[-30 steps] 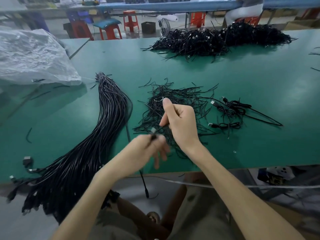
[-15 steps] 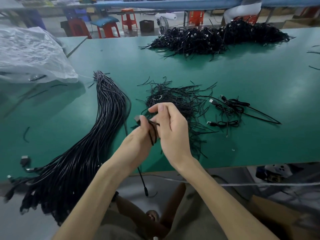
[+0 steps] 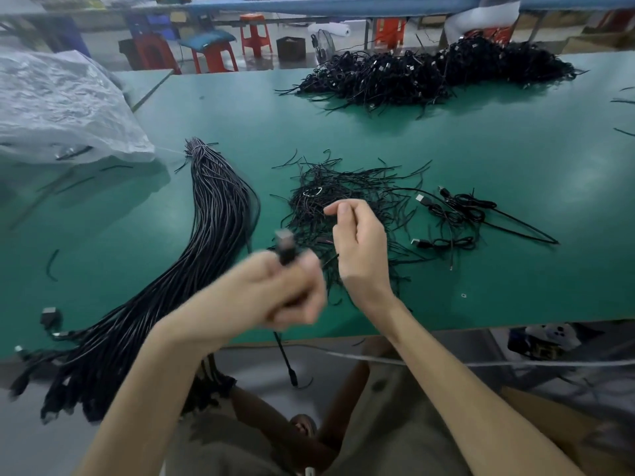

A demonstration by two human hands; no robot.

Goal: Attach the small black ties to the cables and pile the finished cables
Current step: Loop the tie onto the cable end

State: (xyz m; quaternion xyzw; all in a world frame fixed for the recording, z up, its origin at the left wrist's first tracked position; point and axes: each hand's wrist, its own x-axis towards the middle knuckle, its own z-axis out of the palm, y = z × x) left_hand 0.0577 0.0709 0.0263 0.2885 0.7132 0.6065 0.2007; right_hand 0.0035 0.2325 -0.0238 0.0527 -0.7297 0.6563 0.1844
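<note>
Your hands have come apart. Half a second back they were pressed together with the cable looped between them; now your right hand has let go and stands just beside your left hand, which is blurred with motion. The left grip is closed round the cable, with the plug standing up out of the fist and the tail hanging below the counter's near edge. The blur hides whether a coil sits inside the fist. The right grip is curled, thumb and forefinger close together, but a tie is too thin to make out there, so I cannot tell whether it pinches one. It hovers over the heap of loose ties in the middle of the counter, so I judge the winding is over and a tie comes next. The untied bundle runs down the left side to the near edge. The finished pile lies at the far edge, well apart from your hands.
</note>
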